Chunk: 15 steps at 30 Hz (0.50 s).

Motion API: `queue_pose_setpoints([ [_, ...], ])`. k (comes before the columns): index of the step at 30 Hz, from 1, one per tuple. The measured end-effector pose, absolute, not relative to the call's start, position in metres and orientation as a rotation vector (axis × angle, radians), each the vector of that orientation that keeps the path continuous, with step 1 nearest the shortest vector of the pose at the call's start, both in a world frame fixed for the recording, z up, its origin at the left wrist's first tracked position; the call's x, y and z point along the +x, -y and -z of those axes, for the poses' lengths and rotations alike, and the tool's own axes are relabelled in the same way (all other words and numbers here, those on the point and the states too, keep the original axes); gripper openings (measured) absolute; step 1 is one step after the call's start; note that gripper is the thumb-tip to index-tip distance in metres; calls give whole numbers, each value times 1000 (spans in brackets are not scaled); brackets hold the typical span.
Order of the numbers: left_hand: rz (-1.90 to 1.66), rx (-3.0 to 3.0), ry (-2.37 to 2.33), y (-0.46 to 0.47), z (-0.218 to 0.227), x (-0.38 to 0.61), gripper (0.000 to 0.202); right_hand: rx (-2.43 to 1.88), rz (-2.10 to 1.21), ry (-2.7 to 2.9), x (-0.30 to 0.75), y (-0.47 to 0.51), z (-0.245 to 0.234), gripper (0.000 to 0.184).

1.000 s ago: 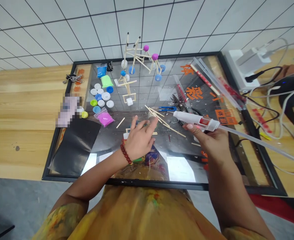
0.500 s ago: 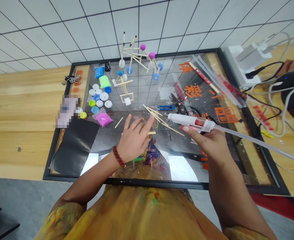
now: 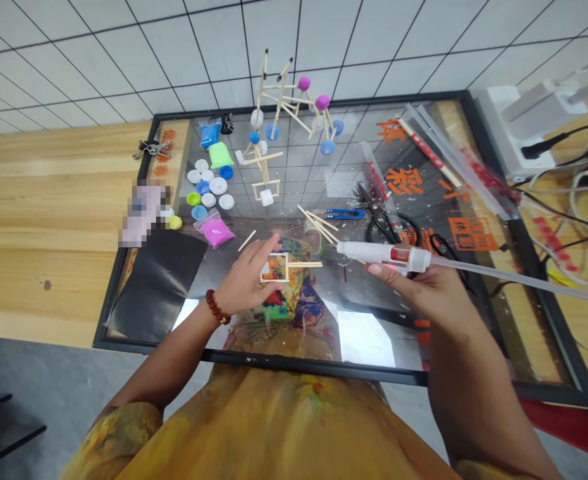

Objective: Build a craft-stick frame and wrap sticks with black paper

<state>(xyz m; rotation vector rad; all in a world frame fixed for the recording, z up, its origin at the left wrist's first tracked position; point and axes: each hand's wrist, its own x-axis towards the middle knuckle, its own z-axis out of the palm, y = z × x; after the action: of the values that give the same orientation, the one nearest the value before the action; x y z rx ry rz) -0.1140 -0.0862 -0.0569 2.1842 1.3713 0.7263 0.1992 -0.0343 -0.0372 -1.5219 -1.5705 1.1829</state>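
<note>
My left hand (image 3: 247, 280) rests on the glass-topped board (image 3: 489, 267) with its fingers on the left side of a small square frame of wooden sticks (image 3: 280, 267). My right hand (image 3: 424, 293) is closed round a white glue gun (image 3: 381, 252) whose nozzle points left toward the frame; a long clear glue stick (image 3: 514, 280) trails out to the right. Loose wooden sticks (image 3: 319, 227) lie just beyond the frame.
Stick-and-clay models (image 3: 294, 107) stand at the board's far edge. Bottle caps (image 3: 209, 190), a pink clay bag (image 3: 215, 232), blue snips (image 3: 345, 214), black scissors (image 3: 384, 217) and a black sheet (image 3: 157, 283) lie around. Cables and a power strip (image 3: 539, 113) sit at right.
My left hand slid left and down, uncovering the square stick frame. The glue gun has come slightly closer to it. The view shifted a little.
</note>
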Motion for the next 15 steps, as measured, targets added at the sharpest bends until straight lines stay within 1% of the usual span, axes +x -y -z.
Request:
queue_pose_setpoints([
  [3,-742,2184,-1371,87,58,-114,92,-1494,-1402,1516,204,32,31,38],
  [5,-736,2187,-1382,87,58,-114,94,-1509,-1458,1451,206,30,30,38],
  [8,-719,2197,-1395,88,59,-114,93,-1602,-1414,1429,204,29,30,39],
  [12,-731,2219,-1380,89,61,-115,92,-1723,-1393,1471,193,31,23,46],
  [15,-725,2219,-1386,91,62,-115,91,-1743,-1246,1411,193,36,15,48],
])
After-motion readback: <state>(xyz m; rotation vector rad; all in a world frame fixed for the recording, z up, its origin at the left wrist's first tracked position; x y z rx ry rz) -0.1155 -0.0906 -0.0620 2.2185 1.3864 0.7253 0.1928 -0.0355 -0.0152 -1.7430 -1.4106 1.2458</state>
